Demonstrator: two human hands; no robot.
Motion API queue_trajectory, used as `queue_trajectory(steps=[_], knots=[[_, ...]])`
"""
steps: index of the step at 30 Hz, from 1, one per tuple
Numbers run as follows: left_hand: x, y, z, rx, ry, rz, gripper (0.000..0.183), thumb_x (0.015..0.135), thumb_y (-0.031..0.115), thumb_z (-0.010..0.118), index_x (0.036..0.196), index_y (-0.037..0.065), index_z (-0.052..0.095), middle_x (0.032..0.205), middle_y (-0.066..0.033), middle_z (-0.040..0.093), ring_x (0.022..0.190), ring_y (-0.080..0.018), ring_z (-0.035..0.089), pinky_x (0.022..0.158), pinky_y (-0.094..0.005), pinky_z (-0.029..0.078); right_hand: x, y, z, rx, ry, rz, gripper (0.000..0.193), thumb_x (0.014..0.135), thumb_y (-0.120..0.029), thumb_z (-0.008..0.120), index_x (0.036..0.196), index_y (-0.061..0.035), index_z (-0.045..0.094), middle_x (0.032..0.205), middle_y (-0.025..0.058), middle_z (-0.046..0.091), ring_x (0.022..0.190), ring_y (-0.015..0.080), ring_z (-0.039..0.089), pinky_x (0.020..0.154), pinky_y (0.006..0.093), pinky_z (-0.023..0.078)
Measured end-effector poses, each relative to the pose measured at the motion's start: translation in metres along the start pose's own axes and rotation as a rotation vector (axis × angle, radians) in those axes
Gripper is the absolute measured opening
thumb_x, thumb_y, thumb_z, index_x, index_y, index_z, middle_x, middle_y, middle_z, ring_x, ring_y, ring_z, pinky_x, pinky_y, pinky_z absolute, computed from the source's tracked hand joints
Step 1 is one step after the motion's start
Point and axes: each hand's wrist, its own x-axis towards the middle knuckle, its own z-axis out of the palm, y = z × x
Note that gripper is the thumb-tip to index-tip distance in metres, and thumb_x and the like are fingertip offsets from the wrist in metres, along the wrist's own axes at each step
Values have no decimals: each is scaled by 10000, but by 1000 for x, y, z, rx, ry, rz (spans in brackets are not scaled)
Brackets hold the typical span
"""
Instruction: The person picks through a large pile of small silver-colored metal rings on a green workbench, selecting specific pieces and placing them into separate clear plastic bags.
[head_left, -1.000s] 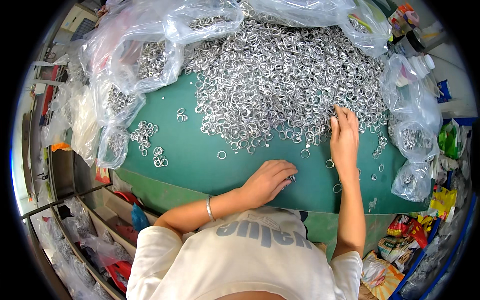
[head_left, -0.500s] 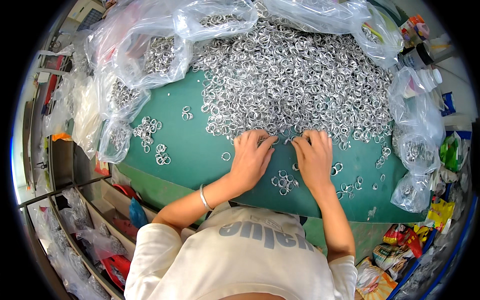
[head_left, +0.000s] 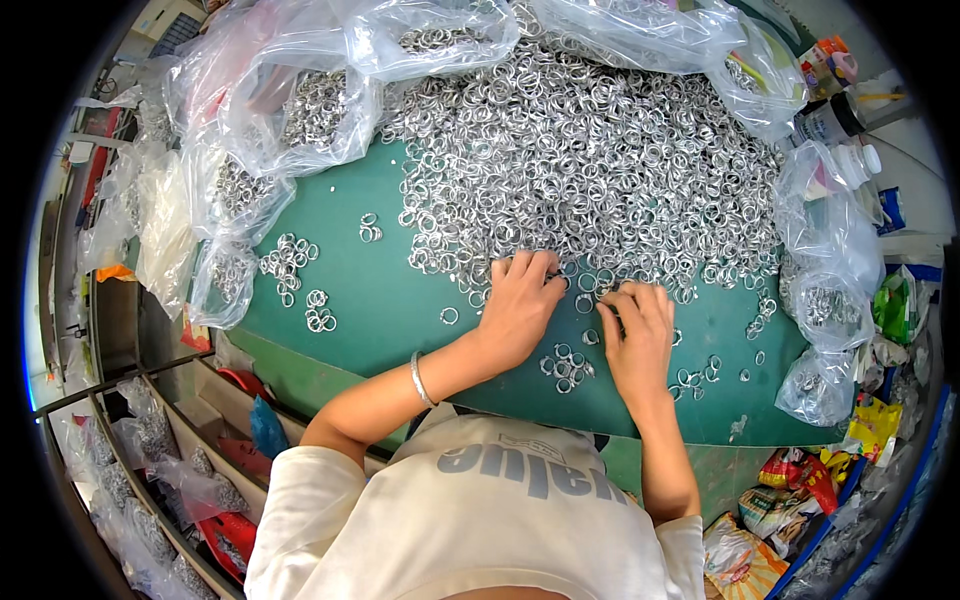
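Observation:
A broad heap of small silver-coloured metal rings [head_left: 590, 170] covers the far part of the green tabletop [head_left: 370, 285]. At the heap's near edge is my left hand [head_left: 522, 310], its fingers bent down among the rings and the thumb drawn in; what lies under the fingertips is hidden. My right hand [head_left: 642, 345] is just to the right and a little nearer, thumb and fingers closed together beside a few loose rings [head_left: 586, 302]. Whatever it pinches is too small to make out. Between my forearms lies a small cluster of rings [head_left: 567, 368].
Clear plastic bags of rings [head_left: 330, 110] line the table's far and left sides, and more bags [head_left: 828, 300] stand along the right. Small ring groups [head_left: 288, 262] lie at the left. A divided wooden shelf [head_left: 200, 400] stands lower left; colourful packets [head_left: 790, 480] are lower right.
My right hand has drawn back slightly from the heap toward me. My left hand has shifted a little right and farther in, and more loose rings show between the hands.

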Motion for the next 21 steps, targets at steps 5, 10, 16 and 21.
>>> queue_trajectory(steps=[5,10,16,21], knots=[[-3,7,-27,-321,124,-97,195,754,-25,701,916,46,620,1056,-93,579,946,-281,548,807,-360,445,-4,-2,-5,-30,30,7,147,766,-59,696,901,-33,644,911,69,569,860,261,521,738,381,392],[-32,1,-44,-362,234,-248,261,775,-62,685,1001,38,603,969,-117,654,859,-234,643,727,-316,495,0,-11,10,43,-26,-73,157,780,-79,688,919,-23,642,949,92,564,888,282,520,755,397,395],[-95,-19,-76,-145,304,-377,333,768,-19,684,1086,35,600,1002,-134,634,933,-294,596,841,-373,431,12,-7,22,-121,15,10,142,802,-99,676,920,-27,640,954,106,537,905,294,498,775,408,380],[-142,-46,-88,57,489,-549,290,764,6,701,1042,30,618,1017,-126,637,954,-290,593,879,-370,412,4,-7,19,-199,5,-12,147,809,-112,678,923,-27,642,962,116,531,911,301,492,780,415,376]])
